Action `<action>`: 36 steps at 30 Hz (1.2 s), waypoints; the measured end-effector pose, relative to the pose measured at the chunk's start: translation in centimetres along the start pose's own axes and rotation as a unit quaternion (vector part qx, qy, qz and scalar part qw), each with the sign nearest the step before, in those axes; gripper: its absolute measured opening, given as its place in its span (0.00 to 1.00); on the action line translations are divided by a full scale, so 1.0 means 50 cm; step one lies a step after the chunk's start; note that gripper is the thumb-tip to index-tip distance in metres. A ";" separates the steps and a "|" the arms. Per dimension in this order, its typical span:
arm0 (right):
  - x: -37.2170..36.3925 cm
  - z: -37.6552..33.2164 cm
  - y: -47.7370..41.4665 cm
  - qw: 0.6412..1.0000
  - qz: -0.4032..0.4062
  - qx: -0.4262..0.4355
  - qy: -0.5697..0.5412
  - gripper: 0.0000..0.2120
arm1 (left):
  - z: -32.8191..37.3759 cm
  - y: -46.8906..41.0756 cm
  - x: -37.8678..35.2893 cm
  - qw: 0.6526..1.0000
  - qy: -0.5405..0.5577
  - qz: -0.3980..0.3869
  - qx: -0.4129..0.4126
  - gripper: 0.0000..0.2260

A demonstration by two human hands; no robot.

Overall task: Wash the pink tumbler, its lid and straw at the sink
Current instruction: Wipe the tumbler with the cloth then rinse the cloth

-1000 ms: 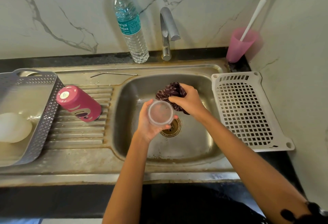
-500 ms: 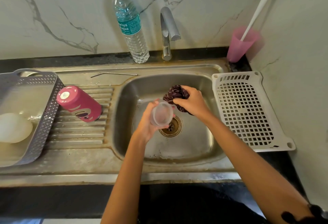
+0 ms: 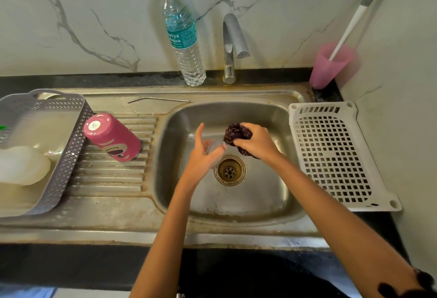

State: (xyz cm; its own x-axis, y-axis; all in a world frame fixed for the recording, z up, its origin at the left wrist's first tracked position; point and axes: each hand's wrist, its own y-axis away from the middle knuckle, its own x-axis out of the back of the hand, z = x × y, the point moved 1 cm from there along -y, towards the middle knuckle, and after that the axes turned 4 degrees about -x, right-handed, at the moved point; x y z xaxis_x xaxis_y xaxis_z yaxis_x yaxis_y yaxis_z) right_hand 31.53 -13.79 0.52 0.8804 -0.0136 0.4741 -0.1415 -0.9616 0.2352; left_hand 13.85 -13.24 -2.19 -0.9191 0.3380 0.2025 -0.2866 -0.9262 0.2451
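The pink tumbler [image 3: 113,137] lies on its side on the ribbed drainboard, left of the sink basin [image 3: 255,203]. A thin metal straw [image 3: 158,100] rests on the steel ledge behind it. Over the basin, my left hand [image 3: 203,156] holds the clear lid [image 3: 214,147], which is turned edge-on, blurred and mostly hidden by the fingers; the index finger sticks up. My right hand [image 3: 256,141] grips a dark purple scrubber [image 3: 235,133] right beside the lid, touching it.
The tap [image 3: 233,44] stands behind the basin with a water bottle [image 3: 183,35] to its left. A grey basket [image 3: 47,146] with white items sits far left. A white perforated tray [image 3: 335,156] lies right of the basin, a pink cup [image 3: 328,66] behind it.
The lid has turned from facing me to edge-on in my left hand. Both hands have shifted slightly right and further back over the drain, the scrubber staying against the lid.
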 end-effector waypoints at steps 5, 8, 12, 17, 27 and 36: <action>-0.020 0.014 0.003 0.999 -0.014 -0.032 -0.026 0.13 | 0.029 -0.069 0.092 0.962 -0.173 0.197 -0.069 0.34; -0.029 0.016 -0.002 0.998 -0.018 -0.040 -0.051 0.15 | 0.043 -0.123 0.154 0.912 -0.289 0.288 -0.034 0.34; -0.036 0.016 -0.020 0.995 -0.019 -0.058 -0.074 0.17 | 0.037 -0.191 0.235 0.880 -0.350 0.320 0.019 0.38; -0.039 0.004 -0.054 0.992 -0.002 -0.080 -0.101 0.15 | 0.016 -0.247 0.292 0.853 -0.423 0.301 0.056 0.38; -0.051 -0.016 -0.101 0.987 0.010 -0.086 -0.138 0.10 | -0.019 -0.272 0.321 0.850 -0.447 0.262 0.091 0.34; -0.061 -0.017 -0.110 0.984 0.011 -0.098 -0.151 0.12 | 0.005 -0.303 0.271 0.783 -0.565 0.219 -0.139 0.14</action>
State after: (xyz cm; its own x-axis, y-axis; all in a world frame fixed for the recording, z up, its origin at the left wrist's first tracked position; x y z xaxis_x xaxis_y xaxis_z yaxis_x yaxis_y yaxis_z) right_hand 29.24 -8.23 -1.51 0.9661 -0.1437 0.2143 -0.2212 -0.8889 0.4012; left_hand 5.81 5.39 -2.92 -0.1650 -0.2350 0.9579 -0.2031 -0.9423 -0.2661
